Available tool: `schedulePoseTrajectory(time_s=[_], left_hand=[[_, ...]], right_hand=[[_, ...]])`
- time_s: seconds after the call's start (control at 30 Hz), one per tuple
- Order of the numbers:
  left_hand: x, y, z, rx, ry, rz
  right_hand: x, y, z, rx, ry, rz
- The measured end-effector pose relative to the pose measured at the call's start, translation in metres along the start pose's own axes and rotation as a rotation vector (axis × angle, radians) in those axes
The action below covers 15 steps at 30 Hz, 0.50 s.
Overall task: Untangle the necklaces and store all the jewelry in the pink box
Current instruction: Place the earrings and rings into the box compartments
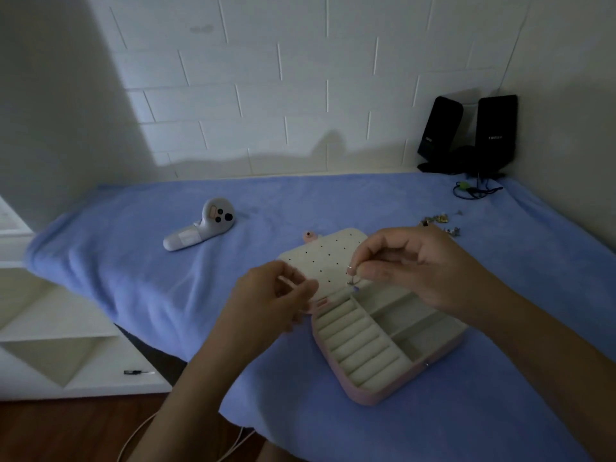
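Mostly the work is left. The right hand's [430,271] grip pinches a small earring [351,278] by the open box's [366,395] lid [326,251]. The left hand's [266,305] grip is curled; holding what, I cannot tell. More jewelry [440,223] lies behind on the cloth [133,261].

Only one cam here: wide-angle, on your head, tilted forward and down. It sits close over your left hand [270,295], right hand [420,271] and pink box [366,393] on the blue blanket [133,261], brick wall [266,95] straight ahead.
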<state>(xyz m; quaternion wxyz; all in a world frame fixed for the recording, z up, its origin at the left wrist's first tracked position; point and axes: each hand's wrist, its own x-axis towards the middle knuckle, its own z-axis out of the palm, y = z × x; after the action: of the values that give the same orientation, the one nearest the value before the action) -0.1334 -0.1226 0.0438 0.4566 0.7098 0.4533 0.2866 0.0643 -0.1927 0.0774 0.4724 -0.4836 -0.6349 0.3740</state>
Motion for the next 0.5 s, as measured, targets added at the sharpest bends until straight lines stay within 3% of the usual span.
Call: schedulePoseTrajectory(time_s=[0.07, 0.17, 0.5], left_hand=[[-0.002, -0.008, -0.003, 0.173, -0.1, -0.204], [-0.006, -0.007, -0.001, 0.175, -0.263, -0.372], [-0.001, -0.004, 0.008, -0.155, -0.411, -0.383]], right_hand=[[-0.003, 0.004, 0.001, 0.09, -0.009, 0.062], [-0.005, 0.016, 0.005, 0.163, -0.044, 0.154], [-0.008, 0.03, 0.014, 0.222, -0.059, 0.262]])
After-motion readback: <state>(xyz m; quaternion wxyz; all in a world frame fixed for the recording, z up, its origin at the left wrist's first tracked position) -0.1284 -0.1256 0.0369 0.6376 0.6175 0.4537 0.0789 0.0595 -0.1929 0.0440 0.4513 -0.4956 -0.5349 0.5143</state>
